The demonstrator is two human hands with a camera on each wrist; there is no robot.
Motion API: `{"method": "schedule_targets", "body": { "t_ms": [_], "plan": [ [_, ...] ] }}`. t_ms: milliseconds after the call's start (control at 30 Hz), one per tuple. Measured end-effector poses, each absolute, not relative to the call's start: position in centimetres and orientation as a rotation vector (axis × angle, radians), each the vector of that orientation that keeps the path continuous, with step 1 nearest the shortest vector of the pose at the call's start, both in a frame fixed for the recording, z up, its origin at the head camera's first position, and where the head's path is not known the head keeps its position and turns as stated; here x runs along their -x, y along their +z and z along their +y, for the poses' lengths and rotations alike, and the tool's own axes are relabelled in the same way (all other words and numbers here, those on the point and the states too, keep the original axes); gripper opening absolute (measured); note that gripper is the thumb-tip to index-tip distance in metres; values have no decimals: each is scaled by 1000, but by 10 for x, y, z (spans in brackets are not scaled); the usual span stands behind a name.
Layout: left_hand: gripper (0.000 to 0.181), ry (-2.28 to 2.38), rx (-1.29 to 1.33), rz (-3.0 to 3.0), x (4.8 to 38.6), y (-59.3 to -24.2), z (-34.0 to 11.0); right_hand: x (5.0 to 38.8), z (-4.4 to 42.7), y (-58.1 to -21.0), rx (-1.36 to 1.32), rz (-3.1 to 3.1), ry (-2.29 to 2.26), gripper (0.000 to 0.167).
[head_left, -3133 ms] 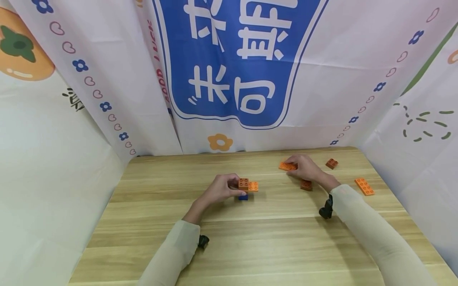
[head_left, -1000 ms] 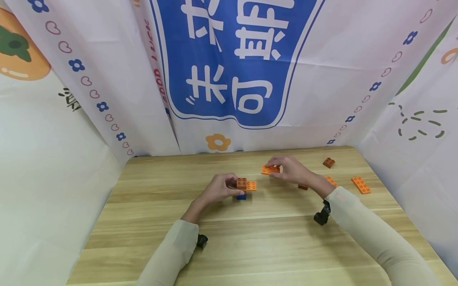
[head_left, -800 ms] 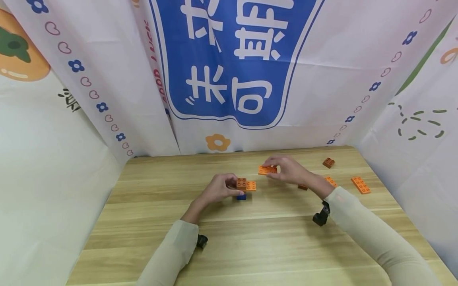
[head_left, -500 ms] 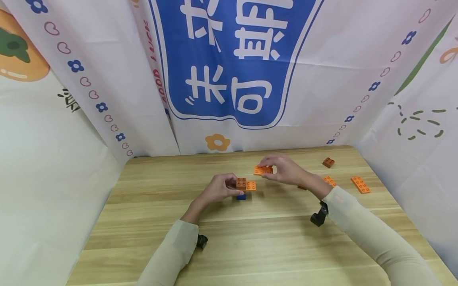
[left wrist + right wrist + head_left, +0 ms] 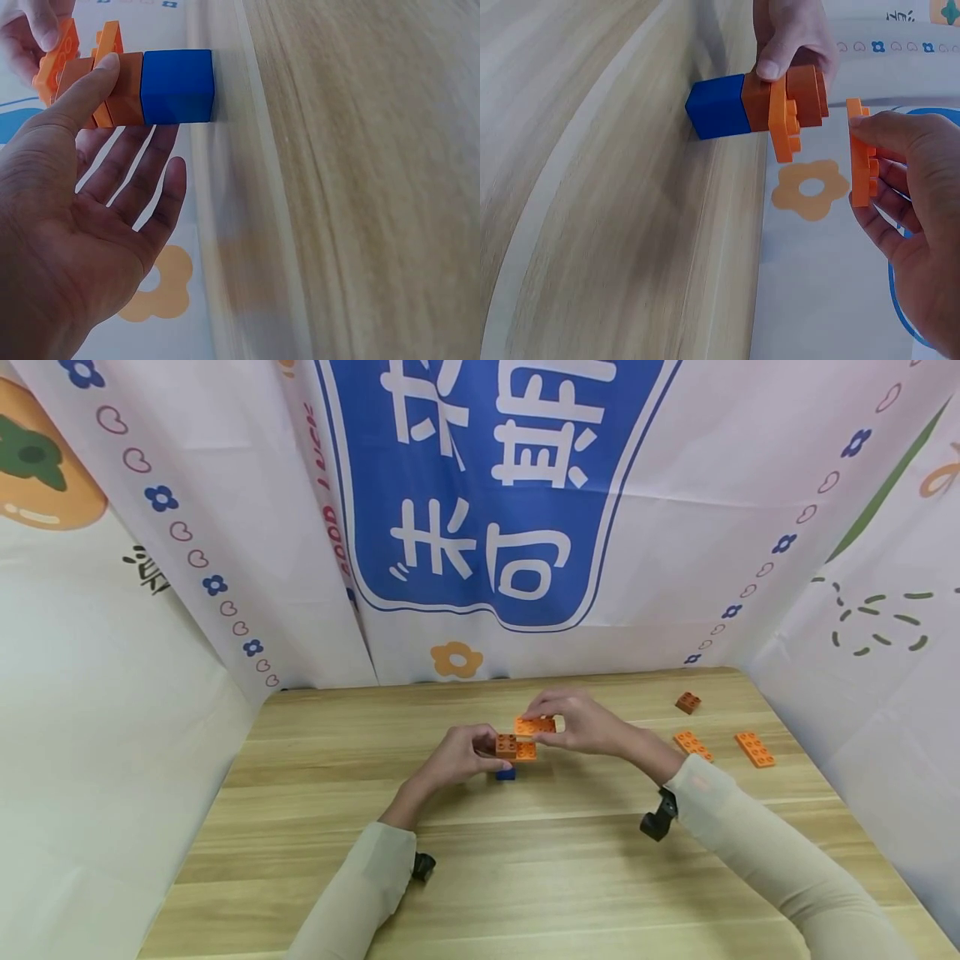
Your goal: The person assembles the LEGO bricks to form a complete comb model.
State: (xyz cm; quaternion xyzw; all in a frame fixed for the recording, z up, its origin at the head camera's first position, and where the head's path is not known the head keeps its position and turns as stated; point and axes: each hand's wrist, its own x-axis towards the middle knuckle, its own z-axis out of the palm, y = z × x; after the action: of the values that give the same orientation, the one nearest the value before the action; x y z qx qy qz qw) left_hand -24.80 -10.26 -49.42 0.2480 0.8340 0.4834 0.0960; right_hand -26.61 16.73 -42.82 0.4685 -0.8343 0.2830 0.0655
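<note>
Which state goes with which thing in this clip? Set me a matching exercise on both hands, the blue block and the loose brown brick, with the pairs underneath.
Things
1. blue block
2. left hand
3. right hand
4. loose brown brick

States
A. pinches an orange plate, apart from the stack
B. lies near the far right corner of the table
C. is the lowest piece of the stack
D. holds the stack

Pairs: 1-C, 2-D, 3-A, 4-B
</note>
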Motion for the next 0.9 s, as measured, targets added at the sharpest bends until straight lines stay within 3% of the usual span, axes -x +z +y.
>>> {"method": "schedule_targets", "body": {
  "t_ms": [900],
  "plan": [
    [21,1430,-761,2461,248,-493,-103,263,140,-435,-1486,-2548,875,23]
  ]
}}
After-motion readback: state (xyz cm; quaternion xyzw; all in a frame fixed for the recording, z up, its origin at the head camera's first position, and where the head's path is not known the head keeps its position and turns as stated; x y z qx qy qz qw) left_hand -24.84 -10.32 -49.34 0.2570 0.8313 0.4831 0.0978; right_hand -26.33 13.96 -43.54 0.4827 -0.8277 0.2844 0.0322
